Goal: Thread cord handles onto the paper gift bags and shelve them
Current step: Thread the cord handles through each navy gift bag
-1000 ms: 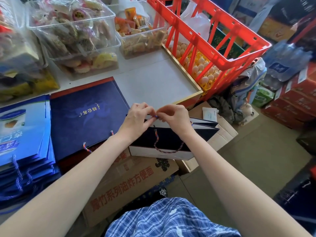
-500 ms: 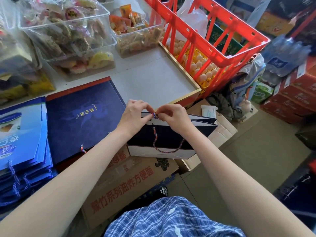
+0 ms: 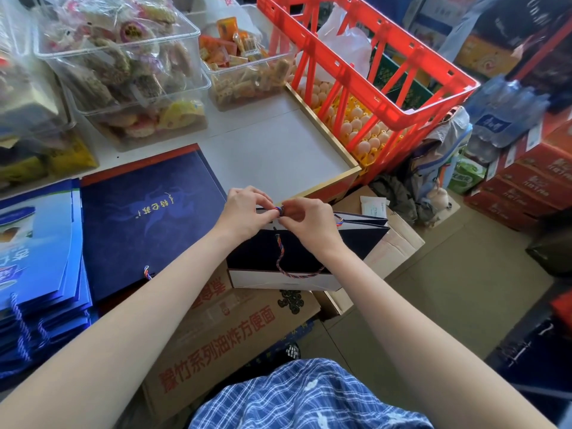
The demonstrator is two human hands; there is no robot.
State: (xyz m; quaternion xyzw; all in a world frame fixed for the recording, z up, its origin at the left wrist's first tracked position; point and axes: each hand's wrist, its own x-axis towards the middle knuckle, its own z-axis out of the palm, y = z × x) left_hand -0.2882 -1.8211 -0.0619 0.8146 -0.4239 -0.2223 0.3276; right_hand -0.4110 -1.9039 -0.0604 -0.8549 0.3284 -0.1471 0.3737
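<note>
Cord end (image 3: 280, 209) pinched between left hand (image 3: 244, 212), right hand (image 3: 309, 224), above bag (image 3: 297, 258).

Bright, even daylight with soft shadows; wide-angle bending and slight blur toward the edges, centre sharp.

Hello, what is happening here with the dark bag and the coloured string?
A person is fitting a cord handle to a dark navy paper gift bag held over a cardboard box. The left hand and right hand both pinch the end of the twisted cord at the bag's top edge; a loop already hangs down its front. Finished blue bags lie stacked on the left. This bag is not yet shelved.
</note>
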